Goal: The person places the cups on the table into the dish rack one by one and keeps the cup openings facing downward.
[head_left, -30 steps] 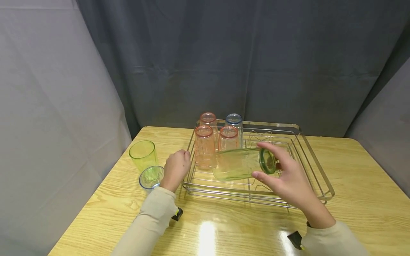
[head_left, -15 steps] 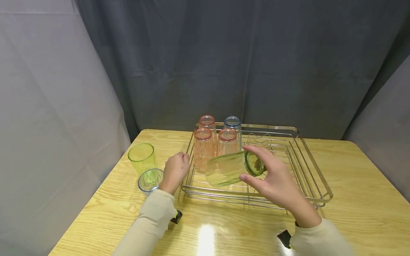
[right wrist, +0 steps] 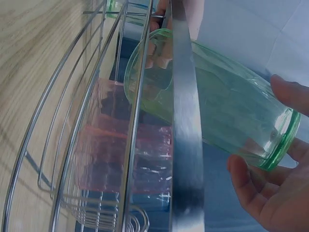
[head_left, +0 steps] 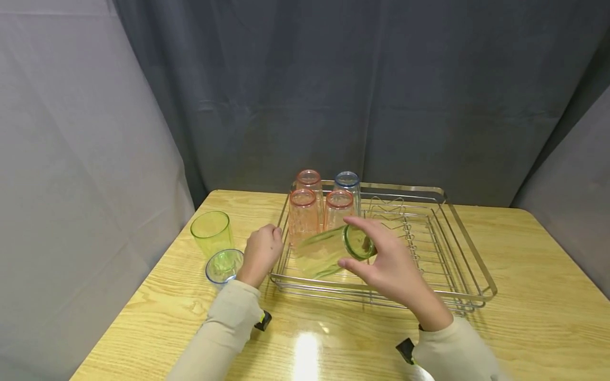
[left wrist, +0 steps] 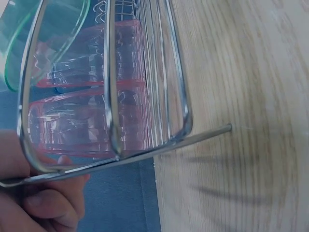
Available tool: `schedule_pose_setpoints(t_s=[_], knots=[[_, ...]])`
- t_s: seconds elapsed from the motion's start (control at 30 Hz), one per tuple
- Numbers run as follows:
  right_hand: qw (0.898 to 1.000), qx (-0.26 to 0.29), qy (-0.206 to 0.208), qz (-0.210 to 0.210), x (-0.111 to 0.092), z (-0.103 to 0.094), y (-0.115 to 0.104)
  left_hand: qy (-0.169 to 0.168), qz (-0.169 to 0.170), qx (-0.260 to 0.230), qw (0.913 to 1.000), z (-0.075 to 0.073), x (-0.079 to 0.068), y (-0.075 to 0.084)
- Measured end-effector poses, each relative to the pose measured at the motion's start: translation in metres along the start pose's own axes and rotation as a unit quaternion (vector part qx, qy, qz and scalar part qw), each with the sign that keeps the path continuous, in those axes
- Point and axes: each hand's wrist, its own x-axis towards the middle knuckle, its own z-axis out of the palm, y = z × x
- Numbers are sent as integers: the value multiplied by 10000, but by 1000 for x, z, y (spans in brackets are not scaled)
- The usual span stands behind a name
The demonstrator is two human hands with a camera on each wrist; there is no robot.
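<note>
My right hand (head_left: 388,259) holds a green drinking glass (head_left: 324,251) by its thick base, thumb and fingers on either side. The glass is tilted over the front left of a wire dish rack (head_left: 469,244), its mouth pointing left and slightly down. At the rack's left rim, my left hand (head_left: 261,251) grips the metal wire; the left wrist view shows its fingers (left wrist: 50,205) curled there. Upside down in the rack stand several glasses: pink ones (head_left: 303,222) and a blue-rimmed one (head_left: 348,182) behind. The right wrist view shows the green glass (right wrist: 227,96) beyond the rim.
Left of the rack, a yellow-green glass (head_left: 212,233) and a blue-rimmed glass (head_left: 224,267) stand upright on the wooden table (head_left: 157,301). My left forearm passes close to the blue-rimmed one. A dark curtain (head_left: 305,95) hangs behind the table.
My right hand has carried the green glass leftward over the rack, and the glass's mouth has dipped lower. The left hand has stayed at the rim.
</note>
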Motion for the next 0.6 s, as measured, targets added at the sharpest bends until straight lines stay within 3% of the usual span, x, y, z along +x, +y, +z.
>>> schedule_pose_setpoints(t_s=[0.33, 0.6], knots=[[9998, 34, -53, 196, 8, 19, -4, 32, 43, -115, 9999, 1, 0, 0], [9975, -17, -64, 698, 11, 30, -8, 51, 75, -139, 9999, 1, 0, -1]])
